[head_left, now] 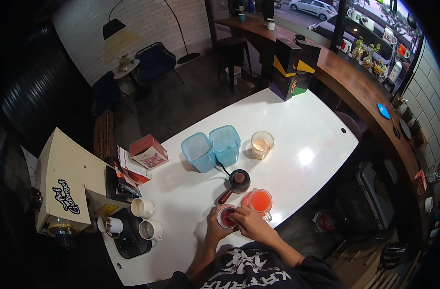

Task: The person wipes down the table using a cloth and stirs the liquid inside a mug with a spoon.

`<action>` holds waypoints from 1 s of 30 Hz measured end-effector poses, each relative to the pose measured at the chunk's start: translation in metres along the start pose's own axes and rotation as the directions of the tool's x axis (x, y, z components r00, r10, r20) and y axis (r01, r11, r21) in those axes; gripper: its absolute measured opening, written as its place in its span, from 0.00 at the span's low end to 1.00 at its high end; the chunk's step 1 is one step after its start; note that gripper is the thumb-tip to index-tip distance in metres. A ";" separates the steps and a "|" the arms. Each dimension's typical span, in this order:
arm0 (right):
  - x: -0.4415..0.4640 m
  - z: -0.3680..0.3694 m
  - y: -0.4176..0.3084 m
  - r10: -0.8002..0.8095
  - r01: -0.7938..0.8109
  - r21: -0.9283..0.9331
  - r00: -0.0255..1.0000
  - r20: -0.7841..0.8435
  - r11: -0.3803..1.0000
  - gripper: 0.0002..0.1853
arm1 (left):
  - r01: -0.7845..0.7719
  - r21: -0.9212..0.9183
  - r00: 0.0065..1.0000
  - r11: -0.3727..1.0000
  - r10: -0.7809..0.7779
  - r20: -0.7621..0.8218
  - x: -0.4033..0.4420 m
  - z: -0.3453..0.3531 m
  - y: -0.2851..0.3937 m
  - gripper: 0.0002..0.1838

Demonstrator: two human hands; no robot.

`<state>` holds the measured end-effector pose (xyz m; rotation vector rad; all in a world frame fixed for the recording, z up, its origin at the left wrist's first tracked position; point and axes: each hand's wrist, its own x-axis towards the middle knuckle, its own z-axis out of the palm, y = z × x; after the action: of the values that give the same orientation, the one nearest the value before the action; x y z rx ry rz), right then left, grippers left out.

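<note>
A small cup with dark red contents (226, 218) stands near the front of the white table. My left hand (216, 226) is wrapped round its left side. Over the cup's right rim, my right hand (251, 224) has its fingers bent together; what they hold, if anything, is too small to make out. Touching or just behind that hand is a clear jug of orange-red liquid (260, 200). Beyond the cup sits a dark gooseneck kettle (239, 180) with a wooden handle pointing toward me.
Two blue containers (198, 151) and a plastic cup (262, 144) stand mid-table. White mugs (151, 230) are at the left beside a cream machine (60, 183). A red box (149, 151) lies behind them. Black boxes (293, 67) stack at the far end.
</note>
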<state>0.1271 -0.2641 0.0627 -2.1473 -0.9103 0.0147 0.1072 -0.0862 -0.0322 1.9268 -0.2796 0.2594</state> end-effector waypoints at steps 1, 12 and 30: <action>0.000 -0.001 0.000 -0.001 0.001 -0.001 1.000 -0.001 1.000 0.15 | 0.033 -0.029 0.999 0.999 -0.034 -0.039 0.001 0.002 0.001 0.39; 0.000 0.001 -0.001 0.031 -0.030 0.028 0.998 -0.052 0.999 0.16 | 0.057 -0.076 0.995 0.995 -0.063 -0.078 0.000 0.003 0.000 0.40; 0.005 -0.004 -0.007 0.032 -0.032 -0.019 0.999 -0.031 0.999 0.19 | 0.010 0.025 0.999 1.000 -0.009 -0.046 0.000 0.000 0.003 0.38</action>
<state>0.1277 -0.2612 0.0711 -2.1737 -0.8615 -0.0113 0.1062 -0.0869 -0.0300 1.9435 -0.2377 0.3022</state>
